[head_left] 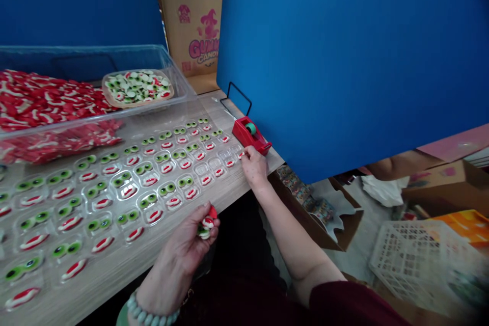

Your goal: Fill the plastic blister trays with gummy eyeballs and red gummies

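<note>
Candies fill my left hand (187,247), its fingers curled around a few red-and-white lip gummies (208,221) and green-and-white eye gummies (204,233). My right hand (254,167) reaches to the row's far right end, fingertips pinched at a small lip gummy (241,155) beside the tape dispenser. Rows of clear plastic trays (202,169) cover the table. Most hold a pair of green eye gummies (186,182) above a lip gummy (191,193). Several trays near my right hand show lips with no eyes above them.
A red tape dispenser (248,135) stands at the table's right edge. Behind the trays, a large clear bin (179,89) holds red-and-white gummies (49,99) and a tub of eye gummies (137,86). Blue panels (344,51) rise behind; cartons (344,229) and a white basket (401,249) sit lower right.
</note>
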Motion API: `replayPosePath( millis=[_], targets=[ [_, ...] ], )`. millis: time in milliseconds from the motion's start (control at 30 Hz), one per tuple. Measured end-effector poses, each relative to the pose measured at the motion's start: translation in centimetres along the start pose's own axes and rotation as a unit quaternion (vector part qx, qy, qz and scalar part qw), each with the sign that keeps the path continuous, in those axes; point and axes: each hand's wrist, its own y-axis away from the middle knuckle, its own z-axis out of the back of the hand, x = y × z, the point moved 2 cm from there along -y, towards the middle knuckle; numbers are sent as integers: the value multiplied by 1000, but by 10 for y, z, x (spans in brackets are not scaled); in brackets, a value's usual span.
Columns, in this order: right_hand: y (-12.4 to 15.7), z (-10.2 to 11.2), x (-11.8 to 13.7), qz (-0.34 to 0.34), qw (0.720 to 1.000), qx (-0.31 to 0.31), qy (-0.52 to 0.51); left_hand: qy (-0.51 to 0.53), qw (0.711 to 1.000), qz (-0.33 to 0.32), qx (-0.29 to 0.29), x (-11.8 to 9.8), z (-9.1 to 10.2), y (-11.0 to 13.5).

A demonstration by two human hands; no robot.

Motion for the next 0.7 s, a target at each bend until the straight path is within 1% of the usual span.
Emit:
replayPosePath(
  millis=[133, 200, 267, 333, 367, 400, 433, 500, 533, 567, 600, 700],
  targets=[
    [5, 1, 7, 28, 997, -10, 72, 8, 1000, -1, 22, -1, -2, 1],
    [8, 5, 11, 31, 996, -13, 85, 15, 999, -2, 33, -2, -2, 3],
    [15, 11, 16, 46, 996, -25, 68, 25, 999, -1, 30, -5, -2, 6],
    [27, 19, 23, 77, 997, -27, 8, 38, 999, -10, 20, -9, -1, 8],
    [36, 22, 28, 92, 995, -9, -44, 44, 999, -19, 16, -11, -1, 9],
    [46, 24, 34, 102, 989, 28, -108, 51, 998, -31, 15, -13, -1, 10],
    [57, 24, 40, 107, 975, 80, -176, 58, 997, -41, 15, -15, -1, 10],
    [79, 23, 53, 110, 932, 193, -285, 79, 995, -51, 22, -18, -2, 9],
    [89, 22, 59, 112, 914, 234, -311, 93, 994, -52, 27, -19, -2, 9],
    [96, 21, 64, 118, 905, 258, -317, 108, 992, -53, 31, -19, -2, 8],
    [101, 20, 68, 128, 904, 267, -308, 120, 991, -54, 34, -20, -1, 8],
    [107, 18, 77, 161, 917, 254, -263, 131, 989, -61, 35, -19, 2, 8]
  ],
)
